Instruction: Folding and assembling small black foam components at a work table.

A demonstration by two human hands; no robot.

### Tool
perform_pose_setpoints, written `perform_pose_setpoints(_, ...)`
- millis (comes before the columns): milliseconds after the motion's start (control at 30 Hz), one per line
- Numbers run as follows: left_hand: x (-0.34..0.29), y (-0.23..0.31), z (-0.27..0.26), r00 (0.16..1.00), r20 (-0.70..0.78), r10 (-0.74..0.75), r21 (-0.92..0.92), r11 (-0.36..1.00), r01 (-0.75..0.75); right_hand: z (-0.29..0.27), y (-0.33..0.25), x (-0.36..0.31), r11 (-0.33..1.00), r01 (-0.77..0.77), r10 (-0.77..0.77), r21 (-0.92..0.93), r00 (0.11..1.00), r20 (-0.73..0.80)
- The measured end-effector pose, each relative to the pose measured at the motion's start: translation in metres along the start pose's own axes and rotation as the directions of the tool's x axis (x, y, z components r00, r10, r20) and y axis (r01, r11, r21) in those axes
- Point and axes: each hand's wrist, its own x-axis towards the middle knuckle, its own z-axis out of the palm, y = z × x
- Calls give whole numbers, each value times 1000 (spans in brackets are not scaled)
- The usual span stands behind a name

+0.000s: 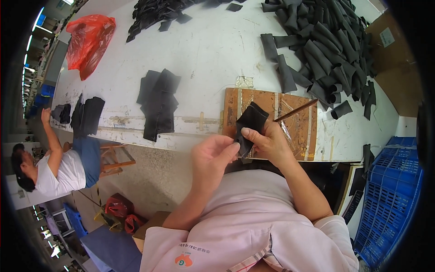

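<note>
Both hands are closed on one small black fabric piece [250, 119], held just above the near edge of a brown board [232, 102]. My left hand [212, 154] pinches its lower left edge between thumb and fingertips. My right hand [273, 144] grips its right side, thumb pressed on top and the other fingers mostly hidden behind. A thin brown stick [297, 110] sticks out past my right hand toward the upper right; whether that hand also holds it, I cannot tell. Clear tape strips cover parts of the board.
Folded black tube-like fabric pieces [317, 50] are heaped at the far right. More black pieces [158, 104] lie stacked to the left, and others [158, 13] at the back. A red plastic bag [90, 43], a cardboard box [392, 59] and a blue crate [389, 195] stand around. A co-worker [63, 167] sits left.
</note>
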Motion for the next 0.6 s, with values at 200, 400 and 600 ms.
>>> perform_pose_setpoints(200, 5, 4, -11, 987, 87, -132, -267, 952, 151, -1, -25, -33, 840, 274, -418, -469, 878, -235)
perform_pose_setpoints(400, 1, 1, -1, 990, 122, 71, -88, 994, -61, 3, -45, -29, 883, 453, -466, -125, 879, -105)
perform_pose_setpoints(600, -3, 7, 12, 984, 1, 181, 212, 961, -177, 3, -45, -25, 859, 464, -485, -218, 873, -53)
